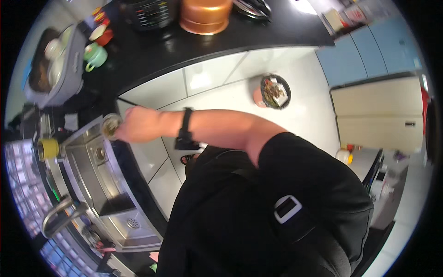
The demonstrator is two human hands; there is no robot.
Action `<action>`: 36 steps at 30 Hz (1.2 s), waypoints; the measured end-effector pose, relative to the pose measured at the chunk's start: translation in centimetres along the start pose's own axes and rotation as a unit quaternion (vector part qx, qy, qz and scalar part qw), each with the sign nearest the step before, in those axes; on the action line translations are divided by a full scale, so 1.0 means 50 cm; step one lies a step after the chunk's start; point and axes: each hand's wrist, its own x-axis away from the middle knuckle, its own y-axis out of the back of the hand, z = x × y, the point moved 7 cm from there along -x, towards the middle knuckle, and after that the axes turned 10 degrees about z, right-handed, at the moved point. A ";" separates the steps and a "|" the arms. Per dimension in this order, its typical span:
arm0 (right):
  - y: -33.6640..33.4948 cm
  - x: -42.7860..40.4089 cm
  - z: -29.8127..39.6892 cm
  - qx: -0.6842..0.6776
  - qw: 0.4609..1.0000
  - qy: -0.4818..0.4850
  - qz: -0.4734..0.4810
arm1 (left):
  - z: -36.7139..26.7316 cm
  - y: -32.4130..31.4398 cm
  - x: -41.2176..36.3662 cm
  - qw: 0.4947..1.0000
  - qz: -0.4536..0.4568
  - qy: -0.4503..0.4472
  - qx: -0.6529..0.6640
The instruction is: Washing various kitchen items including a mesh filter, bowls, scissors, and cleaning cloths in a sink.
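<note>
My right hand point(138, 124), blurred, reaches left with a black band on its wrist. Its fingers are closed on the edge of a small round strainer or bowl point(111, 126) with greenish-brown bits inside; which of the two it is cannot be told. The round thing is over the near corner of a stainless steel sink point(116, 166), which has drain openings. My left hand is out of view. On the white floor beyond my forearm stands a pink bin point(258, 97) with a black liner, holding food scraps and a white piece.
A black countertop point(145, 52) bears a copper-coloured pot point(206, 15), a black appliance point(152, 14), a green mug point(96, 55) and a grey dish tub point(71, 76). A curved metal faucet point(57, 214) stands beside the sink. Blue cabinets point(363, 55) are at the right.
</note>
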 end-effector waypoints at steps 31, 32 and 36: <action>-0.641 2.173 -0.583 -0.573 0.150 -0.573 -0.567 | -0.339 -0.589 0.703 0.928 0.262 0.221 -0.146; -0.662 2.180 -0.582 -0.582 0.125 -0.542 -0.592 | -0.339 -0.590 0.705 0.927 0.264 0.229 -0.137; -0.690 2.172 -0.575 -0.598 0.094 -0.466 -0.645 | -0.333 -0.565 0.730 0.925 0.272 0.238 -0.115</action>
